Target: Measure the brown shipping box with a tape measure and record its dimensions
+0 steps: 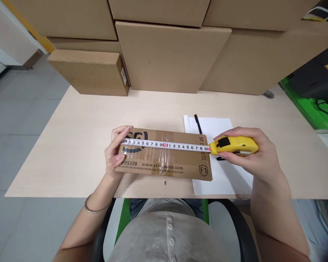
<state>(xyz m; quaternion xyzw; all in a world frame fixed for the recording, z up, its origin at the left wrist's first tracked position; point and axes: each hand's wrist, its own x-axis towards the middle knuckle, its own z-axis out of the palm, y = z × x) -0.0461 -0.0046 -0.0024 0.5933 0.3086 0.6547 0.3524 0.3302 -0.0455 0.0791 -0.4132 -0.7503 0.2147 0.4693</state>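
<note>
A small brown cardboard box [153,174] with black print and clear tape is gripped at its left end by my left hand [116,151]. Across its top lies the white blade [177,146] of a tape measure, pulled out from left to right, its start near my left fingers. In my right hand [258,153] is the yellow tape measure case [236,145], held at the box's right end. The blade enters the case near the red 20 mark. Behind and under that end are sheets of white paper [224,185] with a black pen [198,123] on them.
Large cardboard boxes [169,58] are stacked along the back of the pale table [57,156]. A flatter box [98,76] stands at the back left. To the right is a green surface [311,105] with dark items and a cable. A chair armrest [235,222] is at each side of me.
</note>
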